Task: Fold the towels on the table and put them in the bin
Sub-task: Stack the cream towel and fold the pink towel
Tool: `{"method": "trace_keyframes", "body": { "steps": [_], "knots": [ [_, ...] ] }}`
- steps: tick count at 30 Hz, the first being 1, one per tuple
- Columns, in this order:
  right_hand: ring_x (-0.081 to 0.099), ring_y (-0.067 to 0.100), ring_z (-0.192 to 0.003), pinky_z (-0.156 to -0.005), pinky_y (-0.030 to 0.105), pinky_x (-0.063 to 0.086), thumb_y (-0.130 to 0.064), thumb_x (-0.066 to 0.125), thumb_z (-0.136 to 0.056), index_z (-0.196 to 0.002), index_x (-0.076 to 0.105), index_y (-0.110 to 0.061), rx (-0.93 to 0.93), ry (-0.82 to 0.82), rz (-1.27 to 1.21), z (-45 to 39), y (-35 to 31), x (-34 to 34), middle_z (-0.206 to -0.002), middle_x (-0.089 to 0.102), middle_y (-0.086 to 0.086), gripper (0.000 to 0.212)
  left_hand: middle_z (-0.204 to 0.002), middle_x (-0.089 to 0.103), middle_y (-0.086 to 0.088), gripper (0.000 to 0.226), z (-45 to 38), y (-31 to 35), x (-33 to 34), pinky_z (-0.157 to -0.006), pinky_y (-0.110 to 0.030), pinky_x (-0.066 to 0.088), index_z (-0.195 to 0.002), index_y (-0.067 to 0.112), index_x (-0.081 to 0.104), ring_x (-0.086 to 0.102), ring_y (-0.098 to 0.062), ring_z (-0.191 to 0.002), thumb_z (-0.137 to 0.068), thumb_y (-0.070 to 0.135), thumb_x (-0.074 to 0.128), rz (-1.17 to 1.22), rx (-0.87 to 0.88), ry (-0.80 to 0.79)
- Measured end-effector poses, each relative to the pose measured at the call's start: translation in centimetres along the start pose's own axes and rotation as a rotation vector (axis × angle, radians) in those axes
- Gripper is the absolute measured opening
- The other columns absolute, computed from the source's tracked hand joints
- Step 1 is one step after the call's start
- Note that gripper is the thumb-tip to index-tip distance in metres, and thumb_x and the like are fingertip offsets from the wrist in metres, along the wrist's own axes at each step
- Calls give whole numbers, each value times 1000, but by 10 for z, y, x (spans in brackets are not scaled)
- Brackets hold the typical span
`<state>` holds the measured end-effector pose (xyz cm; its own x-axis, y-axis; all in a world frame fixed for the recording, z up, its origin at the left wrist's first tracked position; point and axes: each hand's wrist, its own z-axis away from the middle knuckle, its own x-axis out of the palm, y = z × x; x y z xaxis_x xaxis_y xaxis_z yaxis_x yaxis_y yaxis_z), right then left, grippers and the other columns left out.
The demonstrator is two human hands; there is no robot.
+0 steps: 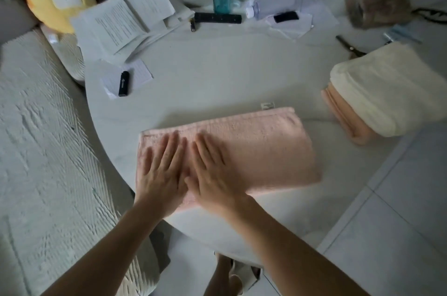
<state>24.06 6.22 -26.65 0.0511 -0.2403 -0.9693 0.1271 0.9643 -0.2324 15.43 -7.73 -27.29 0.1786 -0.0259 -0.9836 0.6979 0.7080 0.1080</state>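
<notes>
While both palms lie flat on the pink towel [242, 148], the step in hand looks like smoothing a fold already made. The left hand [160, 170] and the right hand [212, 174] sit side by side on its left half, fingers straight and spread, pressing rather than gripping anything. The towel rests near the front edge of the round white table [217, 78], a long rectangle with a small label sticking out at its far edge. Next, I judge, it wants one more fold across its length, which calls for pinching an end and carrying it over squarely. The cloth is thick, nubbly terry, soft-edged and likely to spring open unless pressed. To the right sits a stack of folded towels [387, 97], cream on top of peach, with rounded folds. No bin shows in this dim view, though it may sit out of frame.
</notes>
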Motion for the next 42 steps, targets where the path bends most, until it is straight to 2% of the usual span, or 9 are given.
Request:
{"method": "trace_keyframes", "body": {
  "steps": [8,15,17,21,27,31,33,36,42],
  "knots": [
    [24,29,-151,-119,51,24,-45,35,-101,-154,29,-5,90,105,204,46,149,-13,-162,28,13,67,-167,-16,-4,72,17,22,10,-122,-58,-3,-159,27,-9,-16,-24,-153,-98,58,14,92,-143,8],
    [17,32,-152,-120,57,7,-51,42,-97,-156,27,-12,287,34,344,5,187,-37,-164,23,13,72,-160,-36,-3,71,59,105,11,-119,-56,-6,-151,40,-28,-23,-29,-149,-92,62,6,252,-311,-193],
    [26,37,-148,-117,61,16,-38,51,-94,-151,36,-7,386,139,297,14,168,-40,-160,30,18,67,-167,-3,-10,62,65,98,0,-117,-59,14,-156,42,3,11,-36,-150,-99,44,26,220,-185,-174],
    [22,37,-150,-118,57,22,-19,50,-87,-150,38,-11,320,325,4,75,89,-12,-163,21,18,65,-125,61,-4,52,51,36,-23,-92,-52,44,-118,30,69,61,-29,-109,-76,0,75,207,77,17],
    [18,35,-151,-117,58,24,-28,52,-95,-147,46,-8,135,288,-203,153,-10,37,-163,22,17,56,-144,39,-10,65,60,9,-15,-87,-42,58,-140,31,38,60,-30,-105,-86,2,62,422,215,-85],
    [10,38,-152,-119,57,18,-61,64,-80,-154,32,-9,83,144,-172,184,-14,40,-165,12,17,95,-142,35,-6,59,96,5,-2,-69,-22,58,-139,18,52,64,-10,-76,-85,-3,61,608,211,-94],
    [7,40,-152,-120,55,16,-61,69,-73,-157,24,-14,49,39,-71,200,-8,41,-166,7,18,107,-146,31,-4,60,109,1,-1,-73,-28,60,-140,14,53,66,-10,-88,-83,-2,57,638,240,-116],
    [9,41,-152,-118,55,23,-19,71,-71,-158,20,-17,33,9,56,212,1,38,-165,10,18,101,-157,28,-11,57,116,-6,-6,-91,-30,58,-143,8,52,57,-21,-121,-86,12,47,534,419,-124],
    [30,34,-147,-114,54,33,-12,75,-68,-143,52,-15,124,166,-28,194,12,24,-156,41,10,78,-166,18,-14,84,92,-27,3,-115,-54,29,-150,23,43,20,-38,-151,-73,-6,54,132,677,-28]
  ]
}}
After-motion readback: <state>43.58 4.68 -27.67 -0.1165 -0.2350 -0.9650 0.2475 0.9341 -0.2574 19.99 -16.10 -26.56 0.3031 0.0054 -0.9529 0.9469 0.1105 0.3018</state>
